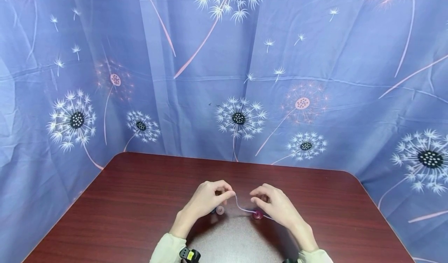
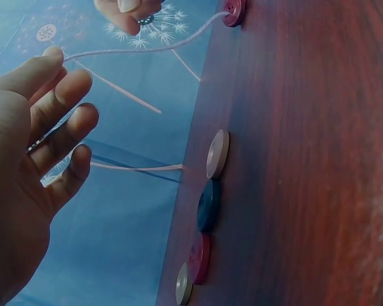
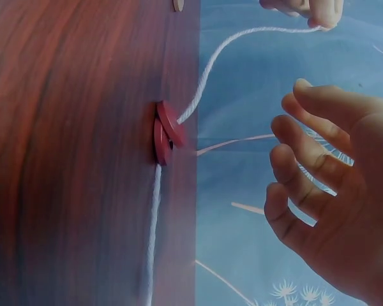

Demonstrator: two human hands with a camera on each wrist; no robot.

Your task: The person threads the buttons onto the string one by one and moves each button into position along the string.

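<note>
Cord: a thin pale cord [image 3: 155,217] rises in a curve from two red buttons to the left hand; on the buttons' other side it lies along the surface.
Red buttons: the pair sits on the surface between the two hands, nearer the right; one button [image 3: 171,124] leans tilted against the other [image 3: 159,145].
Left hand: this hand [image 1: 211,197] pinches the cord's end between thumb and index finger, raised above the surface.
Right hand: fingers loosely bent and spread, the hand [image 1: 278,204] hovers just beside the red buttons.
Button row: below the left hand lie a pinkish button [image 2: 218,154], a dark blue one [image 2: 209,205], a crimson one [image 2: 199,258] and a pale one [image 2: 184,284], close together.
Surface: reddish-brown wood grain [image 1: 105,201].
Backdrop: blue cloth [image 1: 196,111] printed with dandelions.
</note>
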